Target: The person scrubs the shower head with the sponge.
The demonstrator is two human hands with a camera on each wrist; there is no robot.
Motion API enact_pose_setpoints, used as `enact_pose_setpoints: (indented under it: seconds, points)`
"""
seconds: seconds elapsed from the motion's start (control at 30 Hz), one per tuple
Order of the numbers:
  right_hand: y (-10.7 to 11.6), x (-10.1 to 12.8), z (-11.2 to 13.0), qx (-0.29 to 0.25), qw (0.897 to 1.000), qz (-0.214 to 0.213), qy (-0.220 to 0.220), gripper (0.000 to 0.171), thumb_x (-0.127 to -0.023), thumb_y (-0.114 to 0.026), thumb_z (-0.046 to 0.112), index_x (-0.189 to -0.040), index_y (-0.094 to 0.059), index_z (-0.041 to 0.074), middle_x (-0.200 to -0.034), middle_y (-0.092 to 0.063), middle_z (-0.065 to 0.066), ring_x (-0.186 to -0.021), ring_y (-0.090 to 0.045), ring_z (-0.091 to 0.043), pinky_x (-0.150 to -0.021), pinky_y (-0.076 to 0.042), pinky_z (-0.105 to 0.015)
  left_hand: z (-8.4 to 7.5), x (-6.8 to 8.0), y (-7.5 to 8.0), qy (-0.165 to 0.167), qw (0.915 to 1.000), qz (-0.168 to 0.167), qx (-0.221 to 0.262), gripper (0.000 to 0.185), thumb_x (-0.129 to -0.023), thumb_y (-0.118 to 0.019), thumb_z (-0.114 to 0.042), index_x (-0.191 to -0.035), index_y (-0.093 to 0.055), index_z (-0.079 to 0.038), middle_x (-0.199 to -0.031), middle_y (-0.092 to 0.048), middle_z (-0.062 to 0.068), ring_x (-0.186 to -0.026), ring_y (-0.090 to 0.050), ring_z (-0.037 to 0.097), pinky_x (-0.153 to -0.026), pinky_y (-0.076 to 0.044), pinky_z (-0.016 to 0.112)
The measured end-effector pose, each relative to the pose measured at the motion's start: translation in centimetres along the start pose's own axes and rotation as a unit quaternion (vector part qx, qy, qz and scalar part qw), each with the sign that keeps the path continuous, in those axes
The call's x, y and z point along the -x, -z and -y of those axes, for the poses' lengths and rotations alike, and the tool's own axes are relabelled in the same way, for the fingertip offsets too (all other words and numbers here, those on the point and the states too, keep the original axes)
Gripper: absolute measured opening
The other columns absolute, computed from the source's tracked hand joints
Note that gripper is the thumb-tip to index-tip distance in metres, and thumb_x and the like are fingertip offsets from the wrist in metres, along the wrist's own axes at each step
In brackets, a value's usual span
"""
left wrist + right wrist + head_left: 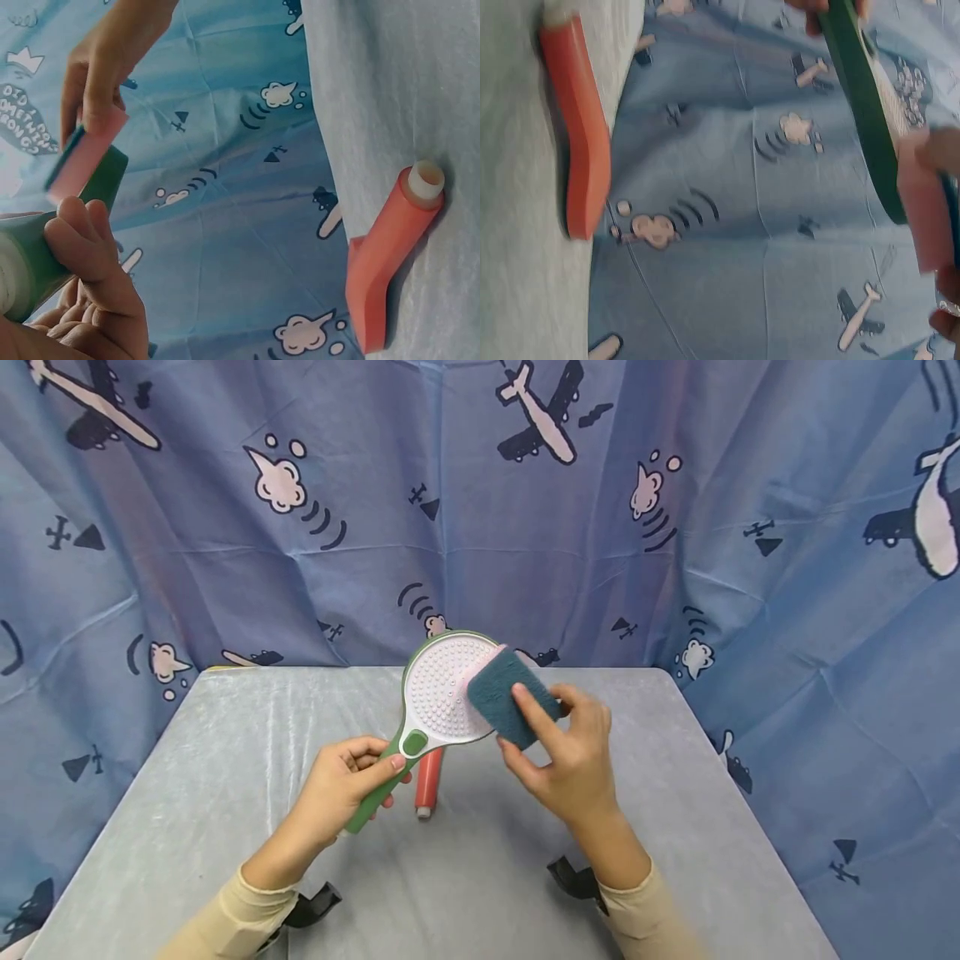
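In the head view my left hand (pixel 348 785) grips the green handle of a hand-held shower head (pixel 446 689). Its round white face, covered in small nubs, is turned up toward the head camera, and a green button sits at its neck. My right hand (pixel 573 752) pinches a sponge (pixel 510 693) with a teal scouring side and a pink side. The pink side faces the shower head, and the sponge covers the right part of the white face. The left wrist view shows the sponge (pixel 86 161) edge-on at the shower head's far rim.
An orange-red tube-like thing (pixel 428 781) with a white end lies on the grey-covered table (pixel 247 735), partly hidden behind the shower head. Its bent shape shows in the left wrist view. A blue curtain (pixel 465 510) with printed airplanes hangs behind and at both sides.
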State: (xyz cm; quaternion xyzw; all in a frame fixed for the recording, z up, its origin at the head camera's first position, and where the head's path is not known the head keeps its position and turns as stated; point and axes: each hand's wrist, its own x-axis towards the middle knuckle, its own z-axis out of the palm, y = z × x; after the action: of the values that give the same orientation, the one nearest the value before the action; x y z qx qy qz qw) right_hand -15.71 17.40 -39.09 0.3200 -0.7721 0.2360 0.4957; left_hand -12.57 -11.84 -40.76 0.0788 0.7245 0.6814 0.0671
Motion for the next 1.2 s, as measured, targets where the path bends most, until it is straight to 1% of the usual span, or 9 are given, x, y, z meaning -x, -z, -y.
enact_pose_setpoints:
  seconds: [0.07, 0.17, 0.37, 0.43, 0.6, 0.73, 0.9, 1.03, 1.2]
  points:
    - [0.3, -0.2, -0.4, 0.015, 0.999, -0.017, -0.030, 0.051, -0.091, -0.070, 0.037, -0.135, -0.068, 0.012, -0.115, -0.053, -0.030, -0.091, -0.047, -0.040, -0.078, -0.035, -0.052, -0.1, 0.0, -0.1, -0.002, 1.0000, 0.001, 0.000, 0.029, -0.096, -0.074, -0.021, -0.105, -0.070, 0.005, -0.080, -0.075, 0.005, -0.056, -0.066, 0.016, -0.044, -0.053, 0.030]
    - [0.2, -0.2, -0.2, 0.013, 0.999, -0.021, -0.029, 0.051, -0.091, -0.071, 0.037, -0.135, -0.067, 0.011, -0.114, -0.052, -0.031, -0.092, -0.047, -0.041, -0.078, -0.036, -0.051, -0.1, -0.1, -0.1, 0.001, 1.0000, 0.001, 0.002, 0.029, -0.096, -0.074, -0.021, -0.106, -0.069, 0.006, -0.081, -0.076, 0.005, -0.056, -0.066, 0.017, -0.044, -0.053, 0.030]
    - [-1.0, 0.3, 1.4, -0.053, 0.994, 0.064, 0.077, 0.050, -0.091, -0.070, 0.037, -0.134, -0.068, 0.012, -0.112, -0.056, -0.023, -0.085, -0.049, -0.031, -0.074, -0.040, -0.046, -0.1, -0.2, 0.3, 0.011, 0.9999, -0.012, 0.004, 0.031, -0.097, -0.073, -0.023, -0.108, -0.068, 0.006, -0.082, -0.076, 0.006, -0.056, -0.066, 0.017, -0.044, -0.054, 0.030]
    - [-1.0, 0.3, 1.3, -0.060, 0.991, 0.080, 0.089, 0.049, -0.092, -0.070, 0.037, -0.134, -0.068, 0.013, -0.113, -0.057, -0.022, -0.085, -0.049, -0.029, -0.074, -0.040, -0.046, -0.1, -0.2, 0.3, 0.015, 0.9998, -0.012, 0.009, 0.032, -0.097, -0.073, -0.024, -0.108, -0.068, 0.006, -0.082, -0.076, 0.006, -0.056, -0.066, 0.016, -0.044, -0.054, 0.030]
    - [-0.1, -0.1, -0.1, -0.014, 1.000, 0.017, 0.018, 0.048, -0.091, -0.071, 0.037, -0.133, -0.070, 0.013, -0.112, -0.056, -0.027, -0.087, -0.049, -0.037, -0.074, -0.037, -0.049, -0.2, -0.1, 0.2, 0.021, 0.9996, -0.004, 0.016, 0.033, -0.096, -0.074, -0.025, -0.109, -0.068, 0.005, -0.083, -0.076, 0.006, -0.057, -0.066, 0.016, -0.045, -0.054, 0.029]
    - [0.4, -0.1, -0.9, 0.009, 0.999, -0.019, -0.029, 0.051, -0.090, -0.072, 0.037, -0.134, -0.068, 0.013, -0.113, -0.053, -0.031, -0.091, -0.048, -0.041, -0.076, -0.036, -0.050, -0.4, 0.0, 0.2, 0.018, 0.9998, -0.006, 0.012, 0.032, -0.096, -0.074, -0.024, -0.108, -0.068, 0.005, -0.082, -0.076, 0.007, -0.056, -0.065, 0.016, -0.045, -0.053, 0.028]
    - [0.0, 0.1, -0.4, -0.041, 0.998, 0.024, 0.030, 0.050, -0.091, -0.072, 0.038, -0.133, -0.069, 0.010, -0.112, -0.055, -0.028, -0.088, -0.049, -0.035, -0.074, -0.038, -0.047, -0.6, -0.1, 0.4, 0.021, 0.9997, -0.012, 0.005, 0.033, -0.096, -0.073, -0.025, -0.109, -0.068, 0.004, -0.083, -0.076, 0.007, -0.056, -0.066, 0.016, -0.044, -0.053, 0.029]
    - [-0.4, 0.0, 0.3, -0.081, 0.990, 0.070, 0.092, 0.045, -0.093, -0.069, 0.038, -0.130, -0.070, 0.012, -0.110, -0.056, -0.023, -0.085, -0.049, -0.030, -0.073, -0.040, -0.045, -0.6, 0.0, 0.6, 0.021, 0.9996, -0.012, 0.012, 0.034, -0.098, -0.072, -0.026, -0.111, -0.067, 0.005, -0.084, -0.076, 0.007, -0.057, -0.066, 0.016, -0.045, -0.054, 0.029]
    - [0.2, -0.2, -0.2, -0.047, 0.995, 0.054, 0.065, 0.046, -0.093, -0.069, 0.038, -0.132, -0.070, 0.014, -0.112, -0.057, -0.024, -0.087, -0.049, -0.032, -0.073, -0.038, -0.047, -0.6, 0.0, 0.7, 0.019, 0.9993, -0.016, 0.026, 0.034, -0.098, -0.071, -0.027, -0.110, -0.066, 0.004, -0.084, -0.076, 0.006, -0.056, -0.065, 0.015, -0.045, -0.054, 0.028]
